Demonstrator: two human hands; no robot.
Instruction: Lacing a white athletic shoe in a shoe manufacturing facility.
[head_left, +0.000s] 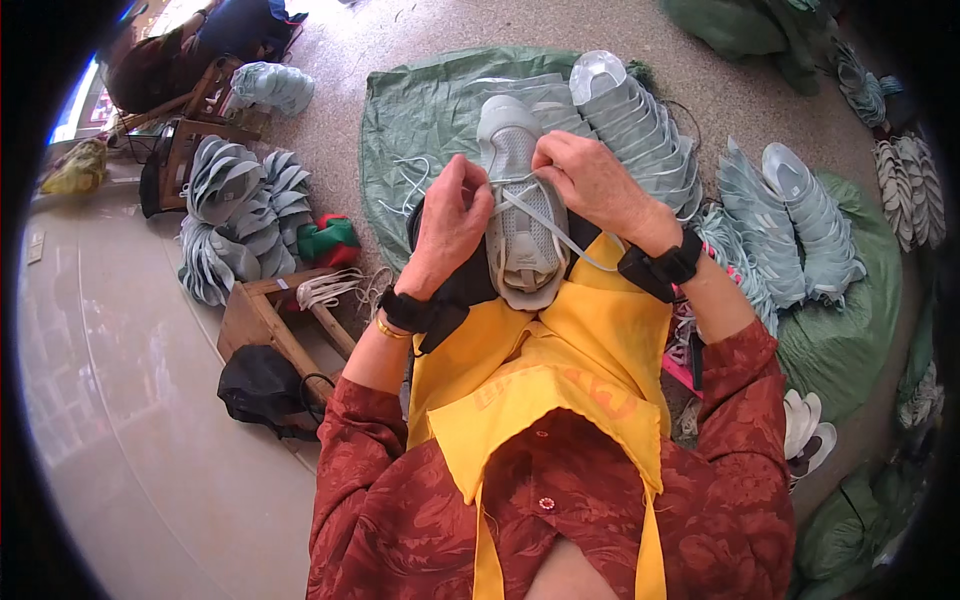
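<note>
A light grey mesh shoe upper [500, 225] rests on my lap, its toe pointing away from me. A pale flat shoelace [545, 217] runs across its front eyelets, with a loose length trailing to the right over my yellow apron [560, 345]. At the left edge of the lacing my left hand [450, 222] is closed, fingertips pinched on the lace. Opposite it, my right hand [597, 180] is closed too, thumb and fingers gripping the lace by the right row of eyelets. Both hands wear black straps at the wrists.
Nested stacks of grey uppers stand ahead [640, 130] and to the right [810, 225]. More grey pieces [225, 220] are heaped at the left, by a wooden stool [265, 330] with a black bag [262, 385]. Green sheeting [400, 120] covers the floor ahead.
</note>
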